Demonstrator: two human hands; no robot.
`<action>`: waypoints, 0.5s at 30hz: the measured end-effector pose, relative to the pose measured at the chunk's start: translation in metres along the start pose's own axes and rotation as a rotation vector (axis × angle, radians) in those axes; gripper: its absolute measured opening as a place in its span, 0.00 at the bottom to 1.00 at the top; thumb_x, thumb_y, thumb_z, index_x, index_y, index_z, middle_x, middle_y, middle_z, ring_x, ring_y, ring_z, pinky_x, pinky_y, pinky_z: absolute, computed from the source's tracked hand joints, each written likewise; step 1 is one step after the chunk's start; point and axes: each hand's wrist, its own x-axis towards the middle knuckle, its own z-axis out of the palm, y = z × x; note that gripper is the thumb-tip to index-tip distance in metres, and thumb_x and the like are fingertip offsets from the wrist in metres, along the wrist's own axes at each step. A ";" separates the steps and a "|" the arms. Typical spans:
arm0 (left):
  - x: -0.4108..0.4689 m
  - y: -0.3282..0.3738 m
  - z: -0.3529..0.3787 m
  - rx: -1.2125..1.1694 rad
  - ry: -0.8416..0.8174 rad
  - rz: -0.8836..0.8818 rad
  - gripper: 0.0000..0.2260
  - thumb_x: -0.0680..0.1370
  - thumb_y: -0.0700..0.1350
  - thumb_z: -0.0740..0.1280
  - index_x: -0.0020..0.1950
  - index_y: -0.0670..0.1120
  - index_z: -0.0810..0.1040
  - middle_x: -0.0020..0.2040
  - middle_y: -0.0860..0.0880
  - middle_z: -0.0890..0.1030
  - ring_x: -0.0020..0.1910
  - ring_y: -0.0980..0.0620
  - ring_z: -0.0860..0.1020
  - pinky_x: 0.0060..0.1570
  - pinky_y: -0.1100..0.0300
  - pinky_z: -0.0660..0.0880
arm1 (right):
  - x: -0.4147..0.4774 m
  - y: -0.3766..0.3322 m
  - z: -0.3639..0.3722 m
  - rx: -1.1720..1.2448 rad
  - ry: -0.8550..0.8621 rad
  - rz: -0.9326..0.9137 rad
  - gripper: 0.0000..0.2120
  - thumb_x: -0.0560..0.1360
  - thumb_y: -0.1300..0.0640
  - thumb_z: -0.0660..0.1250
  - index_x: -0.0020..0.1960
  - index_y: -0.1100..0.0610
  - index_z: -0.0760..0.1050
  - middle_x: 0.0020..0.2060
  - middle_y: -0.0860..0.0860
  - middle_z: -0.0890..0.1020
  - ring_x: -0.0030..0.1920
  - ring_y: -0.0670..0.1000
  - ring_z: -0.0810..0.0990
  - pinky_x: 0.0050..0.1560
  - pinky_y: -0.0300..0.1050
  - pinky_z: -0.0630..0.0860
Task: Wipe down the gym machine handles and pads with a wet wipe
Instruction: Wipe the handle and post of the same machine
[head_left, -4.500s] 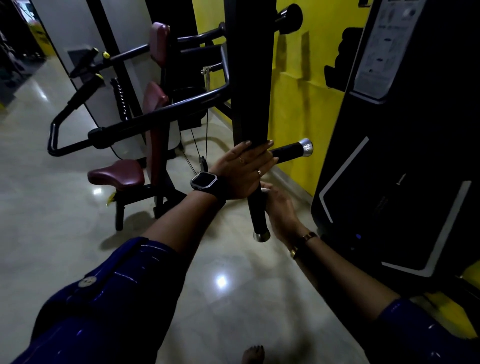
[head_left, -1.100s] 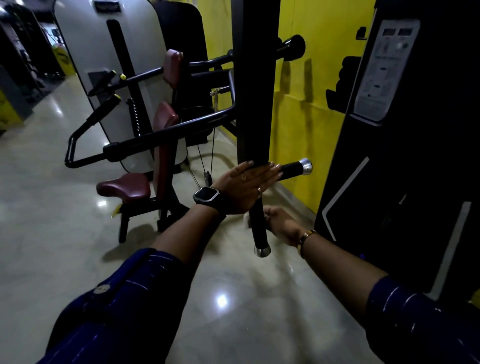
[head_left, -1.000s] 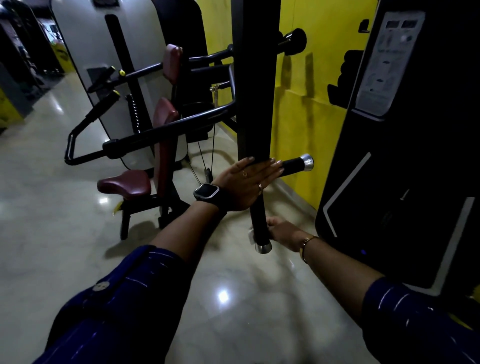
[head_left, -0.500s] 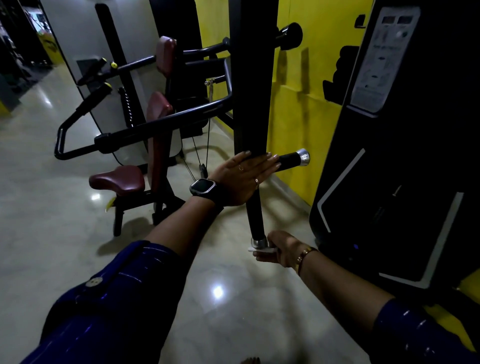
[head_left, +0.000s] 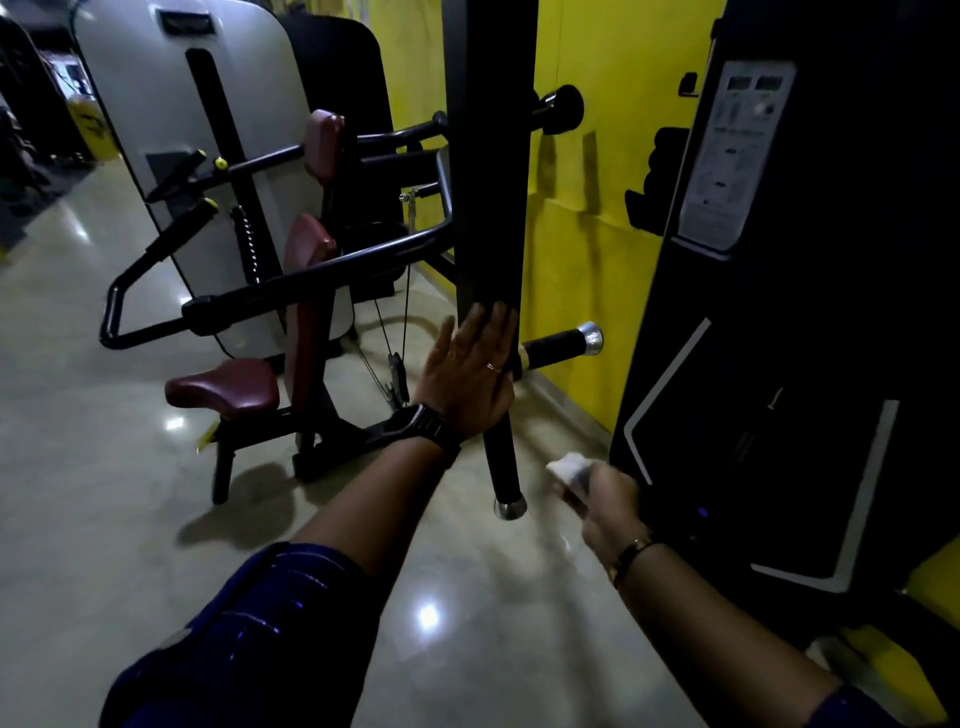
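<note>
A tall black pad (head_left: 488, 171) hangs in front of me. Below it a black vertical handle (head_left: 503, 467) ends in a silver cap, and a second black handle (head_left: 561, 344) sticks out to the right. My left hand (head_left: 470, 371) lies flat with straight fingers against the pad's lower end. My right hand (head_left: 600, 491) grips a crumpled white wet wipe (head_left: 567, 467) in the air, to the right of the vertical handle and apart from it.
A second machine with a maroon seat (head_left: 223, 389), maroon back pads (head_left: 306, 249) and black lever arms (head_left: 311, 280) stands to the left. A black weight-stack housing (head_left: 810, 312) fills the right. Behind runs a yellow wall (head_left: 597, 156); the floor is glossy tile.
My right hand has come off the bottom cap of the vertical handle and moved right with the wipe. My left hand stays on the pad's lower end.
</note>
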 end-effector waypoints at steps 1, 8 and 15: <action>0.001 0.002 0.000 -0.035 0.009 -0.043 0.39 0.75 0.51 0.58 0.80 0.43 0.42 0.80 0.45 0.40 0.79 0.46 0.39 0.76 0.48 0.42 | 0.004 -0.007 0.002 0.091 0.019 -0.059 0.06 0.74 0.69 0.61 0.48 0.64 0.76 0.41 0.59 0.79 0.39 0.57 0.79 0.44 0.50 0.80; 0.005 0.012 -0.002 0.119 -0.034 -0.101 0.39 0.73 0.57 0.57 0.80 0.42 0.50 0.80 0.45 0.44 0.79 0.48 0.39 0.76 0.48 0.38 | -0.015 -0.059 0.035 -0.246 0.063 -1.002 0.19 0.76 0.70 0.62 0.65 0.59 0.74 0.61 0.51 0.79 0.59 0.48 0.77 0.60 0.39 0.74; 0.024 0.008 -0.001 0.219 -0.044 0.012 0.35 0.74 0.57 0.55 0.77 0.40 0.59 0.76 0.45 0.58 0.79 0.46 0.39 0.75 0.47 0.43 | 0.004 -0.072 0.062 -1.129 -0.325 -1.408 0.29 0.71 0.73 0.56 0.71 0.62 0.69 0.69 0.59 0.71 0.71 0.57 0.67 0.71 0.45 0.58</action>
